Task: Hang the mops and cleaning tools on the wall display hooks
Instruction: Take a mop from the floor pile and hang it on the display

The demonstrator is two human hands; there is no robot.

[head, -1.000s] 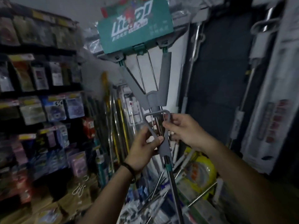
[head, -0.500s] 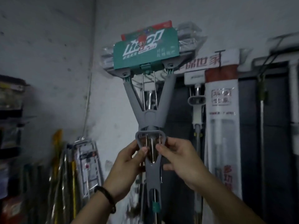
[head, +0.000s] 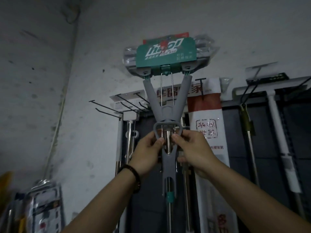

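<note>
Mop: sponge mop [head: 165, 113] stood upright before the wall, head uppermost. We saw its grey Y-shaped frame, a steel pole running down between the forearms, and a teal collar [head: 169, 196] low on that pole.
Mop head: wrapped in clear plastic with a teal label card [head: 166, 53] across it, it sat high against the grey wall [head: 50, 81], above the level of the hooks.
Wringer handle: a grey loop [head: 167, 125] lay just under the fork of the frame, and both hands met on it.
Left hand: the left hand [head: 148, 152] pinched the loop's left side, thumb in front and fingers curled behind. A dark beaded bracelet [head: 133, 174] circled its wrist.
Right hand: the right hand [head: 193, 148] pinched the loop's right side in the same way, thumb tip just beside the steel pole.
Hooks: black wire display hooks [head: 117, 105] jutted from the wall just left of the frame, and a single black hook [head: 201, 86] stood just right of it. We could not tell whether the mop rested on any of them.
Neighbours: a white packaged mop [head: 207, 132] with a red band and red characters hung behind the right hand. Further right, a white-handled tool [head: 277, 132] and a yellowish handle [head: 247, 125] hung against a dark panel.
Lower left: packaged goods [head: 45, 207] in shiny plastic, too blurred for us to identify.
</note>
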